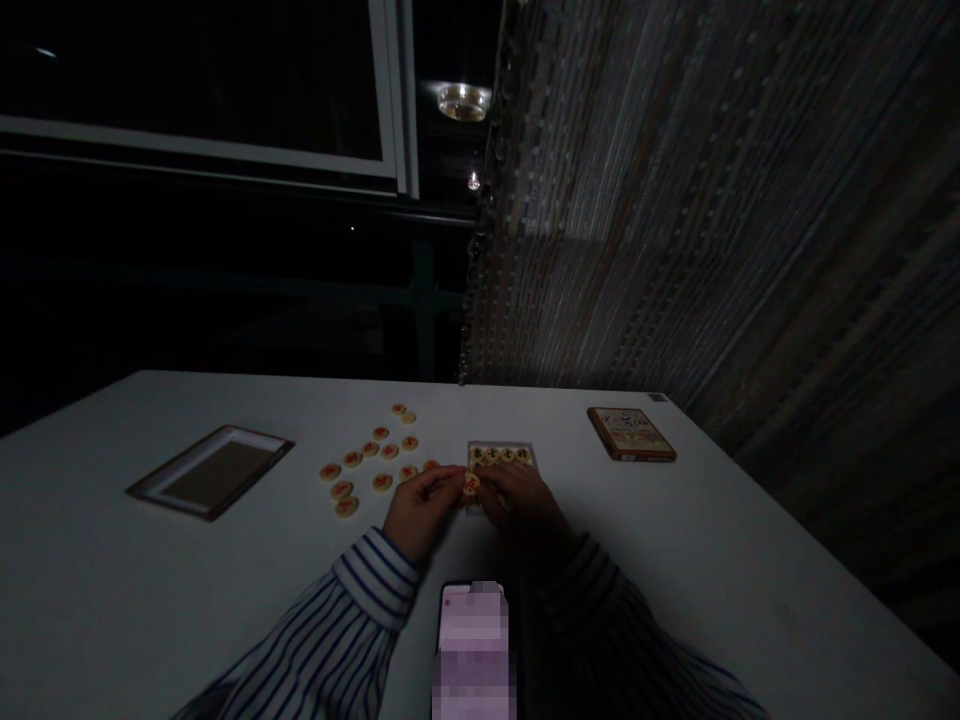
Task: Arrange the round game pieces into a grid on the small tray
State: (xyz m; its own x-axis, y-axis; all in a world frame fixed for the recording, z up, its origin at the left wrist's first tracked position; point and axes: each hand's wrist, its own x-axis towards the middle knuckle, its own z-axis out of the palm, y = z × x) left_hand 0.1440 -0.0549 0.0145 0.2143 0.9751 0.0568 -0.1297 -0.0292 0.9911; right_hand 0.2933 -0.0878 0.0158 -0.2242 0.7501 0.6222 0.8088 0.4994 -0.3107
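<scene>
A round Chinese chess piece (471, 484) with a red character is held at the near left part of a small box (532, 450). My left hand (424, 508) pinches its left side between thumb and fingers. From the other side my right hand (525, 505) has its fingers closed against the same piece, partly shadowed and covering much of the box. A row of pieces with black characters (493, 455) shows along the box's far side; the rest of its contents is hidden. Several loose red-character pieces (382, 482) lie left of my hands.
A shallow tray-like box lid (217, 470) lies at the left of the white table (300, 580). At the right is a printed box (631, 434). A lit phone (474, 640) is close to me, between my forearms. A bead curtain (600, 200) hangs behind the table.
</scene>
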